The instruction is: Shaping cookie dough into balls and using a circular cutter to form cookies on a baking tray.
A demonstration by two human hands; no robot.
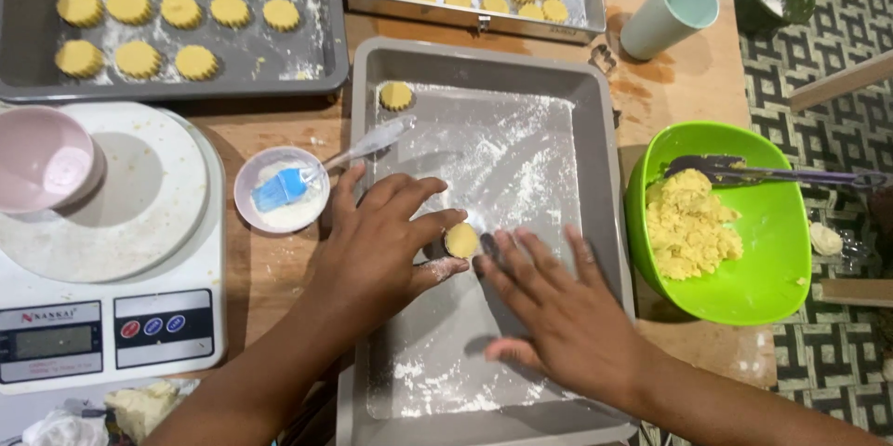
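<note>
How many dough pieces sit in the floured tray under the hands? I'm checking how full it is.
2: one dough piece in the grey tray's far left corner, another pinched by the left hand. The right hand may hide more.

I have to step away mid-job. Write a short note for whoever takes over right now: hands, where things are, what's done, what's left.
Left hand: fingers pinch a small round yellow dough disc over the floured grey metal baking tray.
Right hand: flat and open on the tray, holding nothing.
Done: one scalloped dough round sits in the tray's far left corner; two other trays hold many rounds.
Left: most of this tray is bare; the green plastic bowl holds more crumbly yellow dough.
</note>
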